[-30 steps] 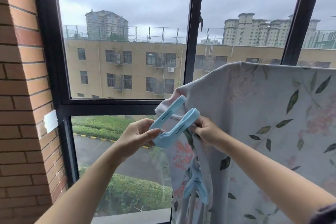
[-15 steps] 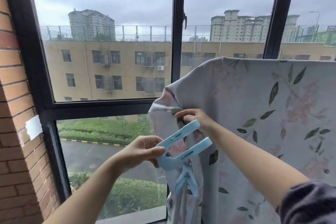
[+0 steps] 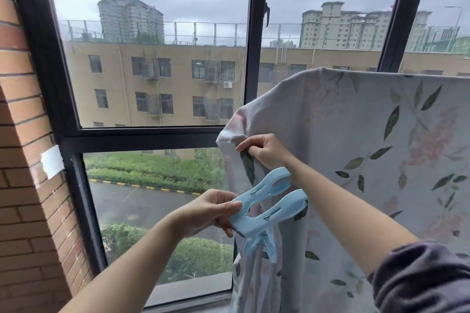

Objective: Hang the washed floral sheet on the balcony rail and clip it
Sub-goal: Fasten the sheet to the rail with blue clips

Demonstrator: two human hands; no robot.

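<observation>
right hand [image 3: 264, 152] leaves the clip [image 3: 267, 208], pinches the sheet [image 3: 356, 147] edge
left hand [image 3: 208, 211] grips the blue clip; pale floral sheet hangs draped

The floral sheet [image 3: 368, 134] is draped over a straight, level line along its top edge. The rail beneath is wholly hidden by the cloth. From that fold the sheet hangs flat down the front, its green leaves and pink flowers facing me. At the left end the top edge leaves the line and slopes down to a corner, which my right hand [image 3: 264, 152] pinches. Further down the same edge a pale blue lower clip [image 3: 259, 244] bites bunched cloth at a pale upright strip [image 3: 256, 269]; I cannot tell whether that is a post or a fold.
</observation>
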